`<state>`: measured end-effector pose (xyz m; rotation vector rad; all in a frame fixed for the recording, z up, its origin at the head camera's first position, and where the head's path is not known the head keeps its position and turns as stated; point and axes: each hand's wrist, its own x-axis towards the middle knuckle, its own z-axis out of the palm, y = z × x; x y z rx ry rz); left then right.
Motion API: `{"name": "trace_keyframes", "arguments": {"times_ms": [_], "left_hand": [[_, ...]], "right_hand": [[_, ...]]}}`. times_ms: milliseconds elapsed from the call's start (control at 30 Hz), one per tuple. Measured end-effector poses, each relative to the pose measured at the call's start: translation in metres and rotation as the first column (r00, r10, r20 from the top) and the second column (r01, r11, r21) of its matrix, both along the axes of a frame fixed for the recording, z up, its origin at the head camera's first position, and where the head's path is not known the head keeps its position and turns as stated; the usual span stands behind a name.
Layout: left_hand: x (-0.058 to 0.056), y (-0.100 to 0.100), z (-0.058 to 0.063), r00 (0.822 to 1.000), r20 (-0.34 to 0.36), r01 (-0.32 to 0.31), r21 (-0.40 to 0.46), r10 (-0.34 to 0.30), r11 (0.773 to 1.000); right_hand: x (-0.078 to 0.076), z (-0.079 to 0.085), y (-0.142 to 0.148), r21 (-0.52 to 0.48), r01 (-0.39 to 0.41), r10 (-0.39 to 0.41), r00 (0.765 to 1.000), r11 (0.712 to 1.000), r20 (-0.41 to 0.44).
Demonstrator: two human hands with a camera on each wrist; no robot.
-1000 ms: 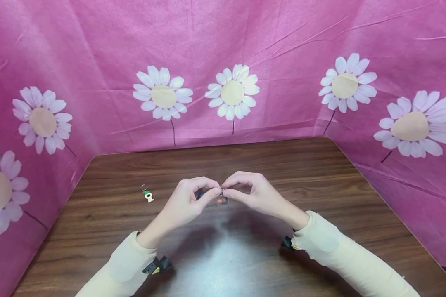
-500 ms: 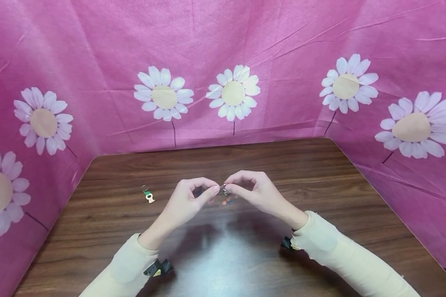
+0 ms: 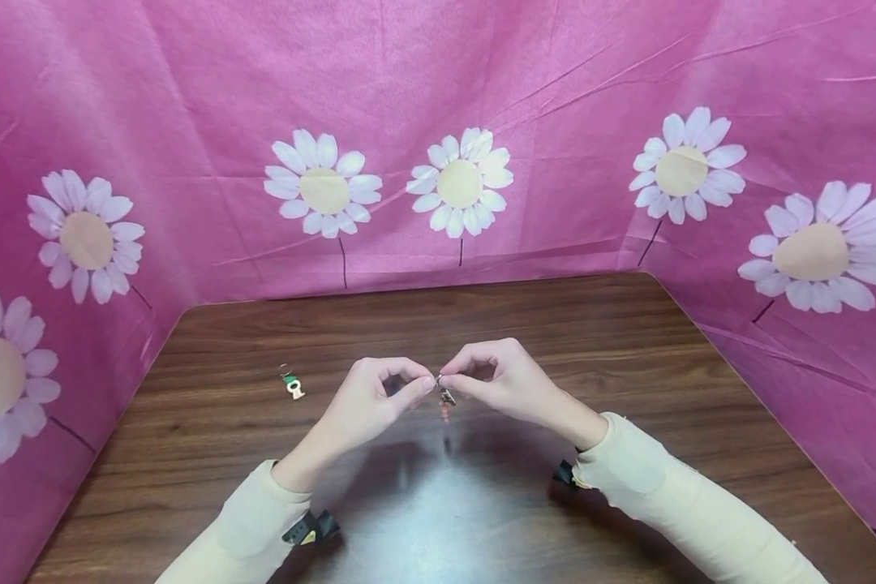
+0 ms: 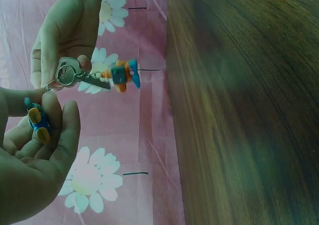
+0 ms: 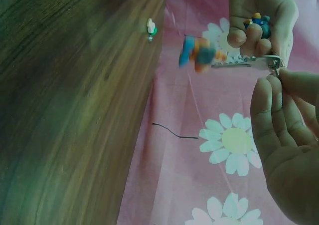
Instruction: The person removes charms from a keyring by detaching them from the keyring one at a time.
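Note:
In the head view my left hand and right hand meet fingertip to fingertip above the table. The right one pinches a metal key ring. From that ring hang a silver key and an orange, green and blue figurine on a short chain. My left thumb and finger pinch metal at the ring's edge, though the exact part is covered. Tucked within the left fingers is a blue and yellow figurine keychain, also seen in the right wrist view.
A second keychain, white and green with its own ring, lies on the wooden table left of my hands. Pink cloth with daisies encloses the table's back and sides.
The key and orange figurine hang lower and more plainly below my fingertips than before. Both hands have barely moved and stay together. The white and green keychain lies where it was.

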<state>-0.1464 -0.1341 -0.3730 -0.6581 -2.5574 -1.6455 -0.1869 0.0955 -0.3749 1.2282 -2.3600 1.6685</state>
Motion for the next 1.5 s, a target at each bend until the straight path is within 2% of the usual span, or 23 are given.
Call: {"name": "trace_keyframes", "arguments": {"times_ms": [233, 333, 467, 600, 700, 833, 1000, 1133, 1233, 1367, 1500], "left_hand": [[0.000, -0.001, 0.000, 0.998, -0.039, 0.042, -0.069, -0.045, 0.997], [0.000, -0.001, 0.001, 0.998, -0.052, 0.036, -0.059, -0.039, 0.998], [-0.001, 0.000, 0.003, 0.999, -0.050, 0.012, -0.010, -0.012, 1.000], [-0.003, 0.000, 0.003, 1.000, -0.025, -0.006, 0.036, 0.007, 0.999], [-0.004, -0.002, 0.003, 1.000, -0.009, -0.024, 0.046, 0.025, 0.999], [-0.007, -0.004, 0.003, 0.999, 0.019, -0.027, 0.053, 0.026, 0.998], [-0.011, -0.006, 0.003, 0.998, 0.057, 0.034, 0.023, -0.035, 0.999], [-0.018, -0.009, 0.003, 0.992, 0.084, 0.107, -0.093, -0.099, 0.990], [-0.025, -0.010, 0.004, 0.978, 0.142, 0.171, -0.147, -0.150, 0.974], [-0.028, -0.010, 0.004, 0.960, 0.215, 0.213, -0.138, -0.181, 0.967], [-0.026, -0.009, 0.004, 0.962, 0.208, 0.207, -0.125, -0.178, 0.970]], "right_hand": [[-0.002, 0.000, 0.002, 0.066, -0.071, 0.078, 0.990, 0.995, -0.119], [-0.002, -0.002, 0.002, 0.045, -0.090, 0.093, 0.993, 0.995, -0.079], [-0.003, -0.005, 0.002, 0.003, -0.087, 0.086, 0.995, 0.996, 0.049], [-0.004, -0.008, 0.003, -0.010, -0.076, 0.077, 0.984, 0.997, 0.158], [-0.004, -0.008, 0.003, -0.030, -0.083, 0.087, 0.977, 0.996, 0.193], [-0.005, -0.008, 0.002, -0.070, -0.067, 0.079, 0.977, 0.995, 0.198], [-0.005, -0.005, 0.002, -0.082, -0.006, 0.021, 0.983, 0.997, 0.184], [-0.007, -0.003, 0.003, -0.032, -0.003, 0.009, 0.983, 0.999, 0.182], [-0.010, -0.002, 0.003, 0.036, -0.016, 0.009, 0.983, 0.999, 0.185], [-0.012, -0.004, 0.005, 0.105, -0.031, 0.014, 0.987, 0.994, 0.159], [-0.011, -0.004, 0.005, 0.123, -0.036, 0.021, 0.993, 0.992, 0.119]]}}
